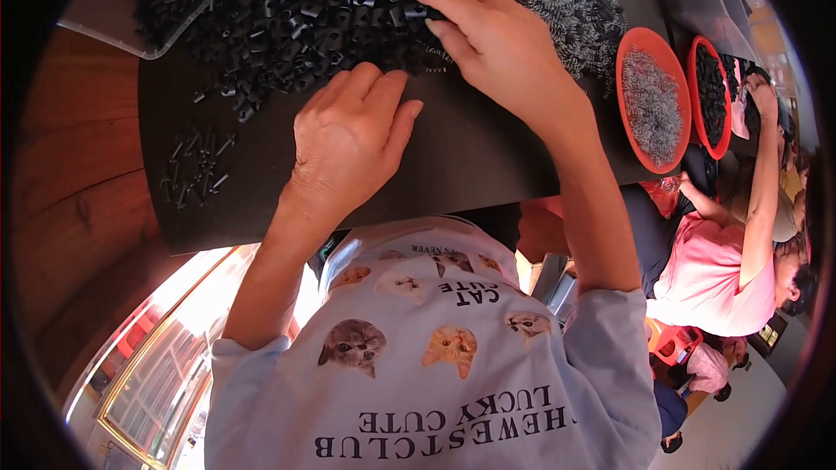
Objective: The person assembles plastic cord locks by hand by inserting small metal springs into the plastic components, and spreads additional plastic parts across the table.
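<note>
My right hand (pixel 492 39) reaches into the heap of small black plastic pieces (pixel 287 9) at the far side of the dark mat (pixel 470 157), fingertips pinched on what seems one piece. My left hand (pixel 348 135) rests nearer me, fingers loosely curled, empty, just below the heap.

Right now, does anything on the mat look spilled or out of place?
Yes: a small cluster of black pins lies alone at the dark mat's left edge, apart from the big black parts heap that both hands work at.
</note>
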Motion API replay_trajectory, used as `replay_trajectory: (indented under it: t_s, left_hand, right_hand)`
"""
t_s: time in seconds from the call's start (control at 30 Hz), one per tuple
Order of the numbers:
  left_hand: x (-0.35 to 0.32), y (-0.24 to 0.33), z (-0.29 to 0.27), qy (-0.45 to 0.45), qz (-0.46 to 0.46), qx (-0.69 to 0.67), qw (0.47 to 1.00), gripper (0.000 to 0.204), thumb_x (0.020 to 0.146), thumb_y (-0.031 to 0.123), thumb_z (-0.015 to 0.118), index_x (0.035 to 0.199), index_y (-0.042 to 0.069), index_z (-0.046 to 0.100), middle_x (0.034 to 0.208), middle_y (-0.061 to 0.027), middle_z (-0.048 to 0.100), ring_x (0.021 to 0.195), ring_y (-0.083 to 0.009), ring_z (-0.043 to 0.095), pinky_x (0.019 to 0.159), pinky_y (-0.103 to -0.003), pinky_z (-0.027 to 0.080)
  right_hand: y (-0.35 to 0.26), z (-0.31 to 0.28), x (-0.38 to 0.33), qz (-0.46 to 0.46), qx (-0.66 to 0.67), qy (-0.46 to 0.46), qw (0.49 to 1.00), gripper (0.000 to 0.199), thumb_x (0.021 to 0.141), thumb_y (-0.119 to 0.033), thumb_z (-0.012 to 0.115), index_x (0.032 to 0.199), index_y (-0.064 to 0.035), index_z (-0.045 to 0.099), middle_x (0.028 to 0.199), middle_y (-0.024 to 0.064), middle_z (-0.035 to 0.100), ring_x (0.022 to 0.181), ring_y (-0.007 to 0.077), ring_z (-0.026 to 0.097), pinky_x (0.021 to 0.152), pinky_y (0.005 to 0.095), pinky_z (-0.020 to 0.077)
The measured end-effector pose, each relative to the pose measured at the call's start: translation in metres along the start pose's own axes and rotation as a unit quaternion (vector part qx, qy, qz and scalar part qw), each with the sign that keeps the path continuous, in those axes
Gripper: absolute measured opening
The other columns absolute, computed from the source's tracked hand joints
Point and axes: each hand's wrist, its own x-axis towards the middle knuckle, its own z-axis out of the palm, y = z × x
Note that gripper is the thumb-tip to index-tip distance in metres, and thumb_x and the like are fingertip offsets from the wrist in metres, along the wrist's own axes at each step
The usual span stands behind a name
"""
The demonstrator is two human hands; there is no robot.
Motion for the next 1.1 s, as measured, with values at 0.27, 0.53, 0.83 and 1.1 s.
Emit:
replay_trajectory:
  t_s: [0.27, 0.53, 0.83, 1.1]
  left_hand:
    - [-0.014, 0.01, -0.003, 0.013, -0.039, -0.17, 0.985, 0.014, 0.088, 0.008, 0.068, 0.099, -0.001, 0.066, 0.079, -0.0096, 0.06, 0.065, -0.0214, 0.058, 0.059, -0.03, 0.047]
    - [-0.012, 0.007, -0.004, 0.033, -0.197, -0.432, 0.88, 0.016, 0.092, 0.012, 0.069, 0.098, 0.001, 0.059, 0.076, -0.0058, 0.061, 0.06, -0.0107, 0.054, 0.056, -0.026, 0.046]
    - [-0.007, 0.01, -0.001, 0.005, -0.147, -0.436, 0.888, 0.018, 0.099, 0.019, 0.06, 0.1, 0.001, 0.059, 0.076, -0.0036, 0.062, 0.064, -0.005, 0.053, 0.058, -0.021, 0.044]
    - [-0.017, 0.028, 0.003, -0.003, -0.246, -0.668, 0.702, 0.024, 0.105, 0.024, 0.05, 0.102, 0.003, 0.061, 0.081, -0.0011, 0.064, 0.064, -0.0032, 0.048, 0.056, -0.018, 0.039]
  right_hand:
    - [0.005, 0.015, 0.013, -0.038, -0.057, -0.015, 0.998, 0.006, 0.085, -0.01, 0.063, 0.086, -0.0053, 0.061, 0.087, 0.0092, 0.058, 0.074, 0.0326, 0.064, 0.06, 0.045, 0.0507]
    - [-0.016, -0.008, -0.015, -0.05, 0.073, -0.011, 0.996, 0.018, 0.083, -0.01, 0.066, 0.101, -0.0073, 0.066, 0.09, 0.0071, 0.063, 0.075, 0.0316, 0.065, 0.06, 0.0408, 0.0513]
    - [-0.04, -0.023, -0.04, -0.02, 0.217, -0.02, 0.976, 0.025, 0.08, 0.0, 0.067, 0.105, -0.0009, 0.063, 0.086, 0.0098, 0.061, 0.069, 0.0282, 0.063, 0.058, 0.0362, 0.0511]
    - [-0.039, -0.018, -0.054, 0.003, 0.343, -0.001, 0.939, 0.018, 0.086, 0.008, 0.067, 0.103, 0.0014, 0.065, 0.083, 0.0065, 0.062, 0.07, 0.012, 0.059, 0.06, 0.0227, 0.0462]
